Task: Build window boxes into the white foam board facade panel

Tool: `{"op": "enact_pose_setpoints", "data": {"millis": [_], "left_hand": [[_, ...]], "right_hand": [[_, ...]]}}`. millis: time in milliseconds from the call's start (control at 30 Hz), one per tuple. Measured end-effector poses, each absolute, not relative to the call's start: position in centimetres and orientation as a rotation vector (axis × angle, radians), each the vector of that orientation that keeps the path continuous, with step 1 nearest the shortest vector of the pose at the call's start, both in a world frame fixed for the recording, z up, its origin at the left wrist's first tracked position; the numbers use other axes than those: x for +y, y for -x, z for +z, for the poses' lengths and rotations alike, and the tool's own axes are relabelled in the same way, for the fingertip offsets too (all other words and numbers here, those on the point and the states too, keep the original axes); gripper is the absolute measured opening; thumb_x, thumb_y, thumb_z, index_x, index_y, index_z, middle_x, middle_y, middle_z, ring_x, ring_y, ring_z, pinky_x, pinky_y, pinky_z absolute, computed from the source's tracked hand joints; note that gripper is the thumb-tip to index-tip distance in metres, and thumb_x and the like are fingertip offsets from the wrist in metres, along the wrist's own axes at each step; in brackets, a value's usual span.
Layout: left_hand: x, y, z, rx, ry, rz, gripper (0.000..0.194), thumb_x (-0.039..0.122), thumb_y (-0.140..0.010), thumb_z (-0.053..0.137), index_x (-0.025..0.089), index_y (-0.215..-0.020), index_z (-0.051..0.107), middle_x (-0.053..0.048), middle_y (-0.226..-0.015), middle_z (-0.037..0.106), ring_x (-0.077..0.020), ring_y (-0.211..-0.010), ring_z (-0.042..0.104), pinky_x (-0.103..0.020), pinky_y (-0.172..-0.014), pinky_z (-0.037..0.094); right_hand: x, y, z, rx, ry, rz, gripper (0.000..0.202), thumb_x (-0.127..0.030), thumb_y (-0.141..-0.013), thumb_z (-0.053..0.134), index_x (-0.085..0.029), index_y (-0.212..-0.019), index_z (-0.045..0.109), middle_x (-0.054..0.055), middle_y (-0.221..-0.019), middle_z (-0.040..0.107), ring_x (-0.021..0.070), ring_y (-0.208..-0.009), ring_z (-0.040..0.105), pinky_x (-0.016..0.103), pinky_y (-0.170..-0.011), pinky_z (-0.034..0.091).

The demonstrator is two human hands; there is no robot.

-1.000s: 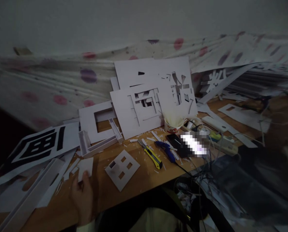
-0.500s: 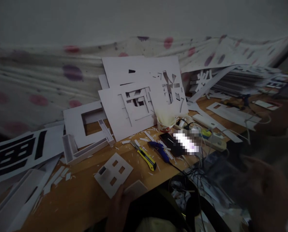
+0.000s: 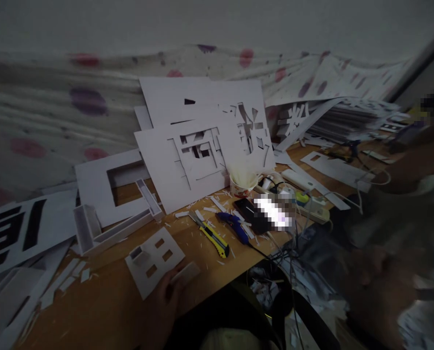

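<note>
My left hand (image 3: 165, 294) is at the table's front edge, its fingers closed on the end of a small flat white board piece (image 3: 186, 275). Right behind it lies a white panel (image 3: 144, 270) with several square cut-outs and a small upright wall in one of them. Low on the right, my right hand (image 3: 380, 282) is a blur beside the table, and its fingers cannot be made out. A yellow utility knife (image 3: 213, 238), blade out, lies beyond the panel, beside a blue glue gun (image 3: 234, 226) with a black cord.
White boards with cut-out shapes (image 3: 202, 160) lean on the spotted sheet. A paper cup (image 3: 243, 185), phone (image 3: 251, 214) and power strip (image 3: 313, 213) stand behind the tools. White channel pieces (image 3: 125, 228) lie left. A bin of scraps (image 3: 268, 291) is below; a co-worker's arm (image 3: 409, 160) reaches from the right.
The view has turned slightly right, so things sit further left. My left hand and the board piece have come a little closer to the panel. My right hand has moved left, blurred.
</note>
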State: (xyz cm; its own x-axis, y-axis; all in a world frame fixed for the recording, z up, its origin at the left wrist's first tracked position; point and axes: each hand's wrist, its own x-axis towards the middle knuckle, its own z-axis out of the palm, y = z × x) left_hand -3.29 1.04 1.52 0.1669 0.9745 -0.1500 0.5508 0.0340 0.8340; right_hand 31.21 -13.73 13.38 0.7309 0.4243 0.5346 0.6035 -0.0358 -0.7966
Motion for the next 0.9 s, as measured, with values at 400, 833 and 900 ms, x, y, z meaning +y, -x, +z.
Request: {"op": "enact_pose_setpoints", "data": {"millis": [400,833,900], "left_hand": [[2.9,0.7,1.4,1.557,-1.715,0.997,0.043,0.057,-0.077,0.058,0.022,-0.097,0.074,-0.011,-0.111,0.075,-0.0315,-0.107,0.067,-0.048,-0.099,0.051],[2.6,-1.4,1.8,1.468,-2.436,1.141,0.033,0.038,-0.097,0.049,0.018,-0.091,0.074,-0.015,-0.11,0.074,-0.0319,-0.108,0.065,-0.052,-0.098,0.048],[0.9,-3.3,4.1,1.243,-2.371,1.256,0.028,0.036,-0.098,0.051,0.023,-0.093,0.075,-0.008,-0.098,0.076,-0.0256,-0.097,0.068,-0.043,-0.09,0.053]], "right_hand": [[-7.6,-26.8,10.6,-0.095,0.705,0.755,0.049,-0.068,-0.077,0.068,-0.021,-0.091,0.073,0.009,-0.101,0.077,0.0221,-0.102,0.072,0.04,-0.097,0.057],[-6.9,-24.5,11.8,-0.207,0.554,0.933,0.062,-0.072,-0.09,0.046,-0.02,-0.108,0.076,0.012,-0.125,0.071,0.0268,-0.124,0.062,0.047,-0.115,0.04],[-6.7,-23.5,11.8,-0.207,0.523,0.97,0.06,-0.071,-0.09,0.048,-0.021,-0.107,0.076,0.011,-0.122,0.073,0.0261,-0.123,0.063,0.047,-0.114,0.041]]}}
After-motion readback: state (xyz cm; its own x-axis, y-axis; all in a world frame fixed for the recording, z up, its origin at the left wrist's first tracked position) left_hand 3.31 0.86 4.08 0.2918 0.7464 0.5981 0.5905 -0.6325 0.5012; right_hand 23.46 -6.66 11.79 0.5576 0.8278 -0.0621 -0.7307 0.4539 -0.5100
